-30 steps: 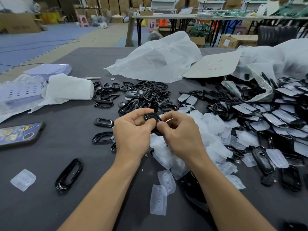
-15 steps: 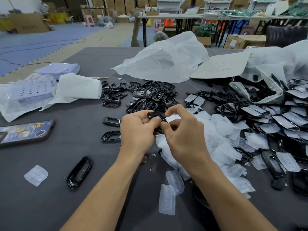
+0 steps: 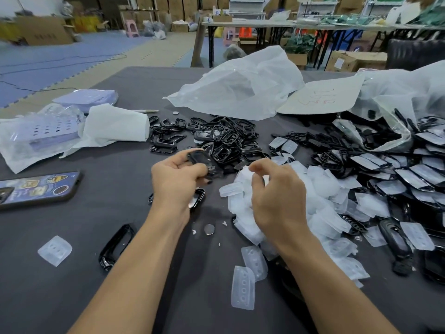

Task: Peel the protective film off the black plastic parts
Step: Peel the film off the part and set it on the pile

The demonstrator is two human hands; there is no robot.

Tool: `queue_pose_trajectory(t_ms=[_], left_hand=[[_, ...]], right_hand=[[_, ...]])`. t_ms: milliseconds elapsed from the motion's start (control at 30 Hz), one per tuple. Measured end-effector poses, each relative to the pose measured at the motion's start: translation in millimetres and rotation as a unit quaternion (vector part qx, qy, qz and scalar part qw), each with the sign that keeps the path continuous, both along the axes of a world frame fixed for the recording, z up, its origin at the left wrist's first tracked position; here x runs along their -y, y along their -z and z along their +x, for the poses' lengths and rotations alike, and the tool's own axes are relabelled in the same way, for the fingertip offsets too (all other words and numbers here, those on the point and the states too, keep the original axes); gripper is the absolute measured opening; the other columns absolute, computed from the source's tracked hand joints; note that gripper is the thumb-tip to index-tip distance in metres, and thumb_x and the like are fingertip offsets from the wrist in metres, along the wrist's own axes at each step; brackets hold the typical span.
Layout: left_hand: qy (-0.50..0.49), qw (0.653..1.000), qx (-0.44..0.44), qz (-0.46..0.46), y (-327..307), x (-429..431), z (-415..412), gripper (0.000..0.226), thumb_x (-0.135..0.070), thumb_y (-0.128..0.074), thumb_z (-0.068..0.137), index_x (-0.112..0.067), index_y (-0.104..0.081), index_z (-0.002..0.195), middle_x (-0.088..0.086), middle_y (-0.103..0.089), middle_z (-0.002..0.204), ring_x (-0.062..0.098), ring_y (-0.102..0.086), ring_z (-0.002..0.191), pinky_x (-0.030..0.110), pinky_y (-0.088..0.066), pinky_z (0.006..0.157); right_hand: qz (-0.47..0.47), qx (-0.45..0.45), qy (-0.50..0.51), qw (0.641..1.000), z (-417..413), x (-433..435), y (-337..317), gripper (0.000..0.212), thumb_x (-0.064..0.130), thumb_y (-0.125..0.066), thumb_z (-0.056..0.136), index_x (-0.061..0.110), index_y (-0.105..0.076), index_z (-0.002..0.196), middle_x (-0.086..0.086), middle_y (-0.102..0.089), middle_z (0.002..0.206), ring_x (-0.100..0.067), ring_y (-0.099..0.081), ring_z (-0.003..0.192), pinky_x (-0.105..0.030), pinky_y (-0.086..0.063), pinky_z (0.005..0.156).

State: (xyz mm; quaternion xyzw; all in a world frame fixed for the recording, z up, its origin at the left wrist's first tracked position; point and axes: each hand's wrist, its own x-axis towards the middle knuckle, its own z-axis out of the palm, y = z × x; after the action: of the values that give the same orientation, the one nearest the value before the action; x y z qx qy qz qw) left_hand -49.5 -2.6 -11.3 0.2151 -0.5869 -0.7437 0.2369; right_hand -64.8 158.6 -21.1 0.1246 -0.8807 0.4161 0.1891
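Note:
My left hand (image 3: 178,182) grips a small black plastic part (image 3: 198,158) just above the dark table (image 3: 72,297). My right hand (image 3: 277,196) is a little apart to the right, its thumb and forefinger pinched on a whitish piece of film (image 3: 243,173) over the heap of peeled films (image 3: 325,189). Bare black parts (image 3: 224,138) lie piled behind my hands. Film-covered black parts (image 3: 409,172) fill the right side.
A phone (image 3: 36,189) lies at the left edge, with a loose black part (image 3: 115,247) and a film piece (image 3: 55,250) nearer me. A coin (image 3: 209,229) sits between my wrists. White wrapping (image 3: 115,124), a plastic bag (image 3: 240,85) and a cardboard sheet (image 3: 322,97) lie behind.
My hands were together on the black part; now they have drawn apart. The film has come away in my right hand, which moved right over the film heap.

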Motion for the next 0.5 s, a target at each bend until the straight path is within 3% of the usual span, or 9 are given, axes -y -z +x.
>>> queue_pose_trajectory(t_ms=[67, 133, 200, 300, 367, 500], left_hand=[[-0.04, 0.999, 0.002, 0.032, -0.8, 7.6, -0.7, 0.035, 0.018, -0.065, 0.082, -0.014, -0.077, 0.089, -0.005, -0.073, 0.065, 0.008, -0.066, 0.054, 0.019, -0.056, 0.054], [-0.049, 0.998, 0.006, 0.047, 0.1, 7.1, -1.2, 0.032, 0.017, -0.063, 0.084, -0.012, -0.075, 0.09, -0.005, -0.072, 0.065, 0.008, -0.065, 0.054, 0.021, -0.058, 0.056], [-0.045, 0.997, 0.008, 0.057, 1.3, 4.0, -1.7, 0.028, 0.015, -0.06, 0.087, -0.01, -0.072, 0.09, 0.001, -0.07, 0.073, 0.013, -0.064, 0.059, 0.023, -0.058, 0.056], [-0.032, 0.997, 0.006, 0.072, 1.7, 3.7, -3.5, 0.023, 0.011, -0.054, 0.092, -0.008, -0.066, 0.089, 0.011, -0.069, 0.09, 0.024, -0.063, 0.072, 0.023, -0.056, 0.054], [-0.023, 0.997, 0.01, 0.073, 1.7, 3.3, -3.7, 0.022, 0.008, -0.052, 0.095, -0.009, -0.066, 0.092, 0.009, -0.075, 0.089, 0.024, -0.067, 0.074, 0.023, -0.056, 0.054], [-0.004, 0.998, 0.037, 0.058, 1.2, 0.7, -3.6, 0.022, 0.002, -0.051, 0.096, -0.013, -0.067, 0.094, 0.006, -0.076, 0.084, 0.02, -0.07, 0.073, 0.025, -0.057, 0.053]], right_hand=[[0.124, -0.014, -0.015, 0.992, -3.4, 3.3, 0.2, 0.023, 0.026, -0.063, 0.096, 0.03, -0.074, 0.115, 0.01, -0.067, 0.11, -0.017, -0.049, 0.114, -0.024, -0.027, 0.094], [0.237, -0.02, -0.058, 0.97, -4.3, 12.1, 3.5, 0.031, 0.038, -0.058, 0.096, 0.03, -0.071, 0.123, 0.009, -0.063, 0.131, -0.019, -0.043, 0.125, -0.029, -0.018, 0.105], [0.28, -0.01, -0.087, 0.956, -2.5, 19.1, 8.2, 0.031, 0.043, -0.054, 0.097, 0.032, -0.071, 0.121, 0.007, -0.06, 0.131, -0.02, -0.043, 0.126, -0.031, -0.015, 0.107], [0.266, -0.025, -0.09, 0.96, -3.5, 18.9, 12.1, 0.017, 0.038, -0.062, 0.096, 0.032, -0.076, 0.105, 0.011, -0.067, 0.11, -0.018, -0.048, 0.114, -0.029, -0.017, 0.103], [0.227, -0.042, -0.083, 0.969, -4.7, 18.6, 12.3, 0.012, 0.033, -0.068, 0.096, 0.029, -0.079, 0.091, 0.011, -0.071, 0.096, -0.016, -0.05, 0.107, -0.025, -0.02, 0.097], [0.021, -0.046, -0.04, 0.998, -1.4, 17.4, 5.9, 0.014, 0.025, -0.071, 0.095, 0.026, -0.077, 0.082, 0.02, -0.064, 0.079, -0.01, -0.045, 0.096, -0.027, -0.033, 0.091]])
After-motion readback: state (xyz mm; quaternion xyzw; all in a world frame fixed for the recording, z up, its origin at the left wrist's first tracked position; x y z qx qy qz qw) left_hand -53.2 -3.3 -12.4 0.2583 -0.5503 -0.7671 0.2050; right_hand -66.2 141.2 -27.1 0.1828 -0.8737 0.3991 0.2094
